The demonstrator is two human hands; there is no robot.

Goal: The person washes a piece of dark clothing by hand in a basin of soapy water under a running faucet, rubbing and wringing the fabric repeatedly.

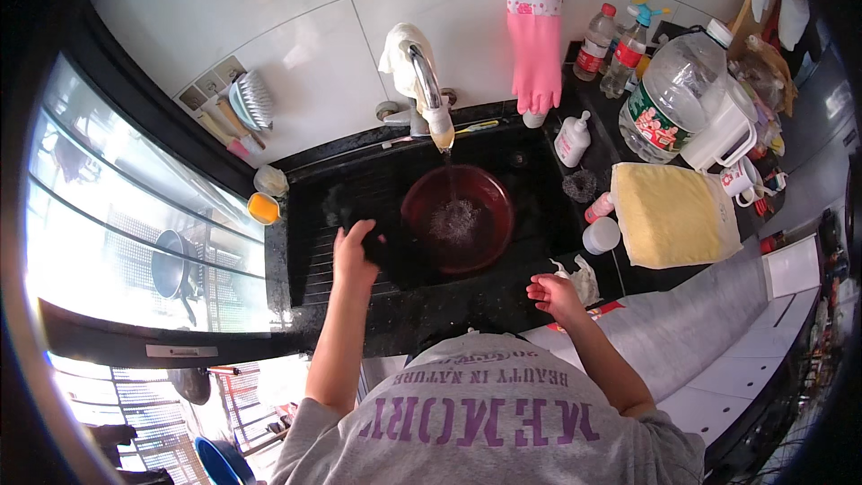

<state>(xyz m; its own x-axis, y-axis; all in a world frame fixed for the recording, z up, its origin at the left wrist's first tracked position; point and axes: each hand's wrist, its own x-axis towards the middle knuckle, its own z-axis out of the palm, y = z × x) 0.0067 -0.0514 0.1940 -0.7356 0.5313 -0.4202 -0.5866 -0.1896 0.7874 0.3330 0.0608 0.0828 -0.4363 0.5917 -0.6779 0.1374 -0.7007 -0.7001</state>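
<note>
My left hand (355, 252) is over the ribbed drainboard of the black sink (316, 263), left of a dark red basin (505, 236). Its fingers are apart, and a dark, blurred shape lies beside them; whether the hand touches it, I cannot tell. Water runs from the chrome faucet (424, 74), which has a white cloth (402, 57) draped on it, into the basin. My right hand (553, 293) is raised near the counter's front edge, fingers loosely curled, beside a crumpled white cloth (584, 279). Nothing shows in it.
A white pump bottle (572, 141), steel wool scourer (579, 185), white jar (601, 236) and folded yellow cloth (673, 215) lie right of the sink. Behind them stand bottles and a large clear plastic jug (680, 87). A pink rubber glove (535, 54) hangs at the wall. An orange sponge (263, 208) sits left.
</note>
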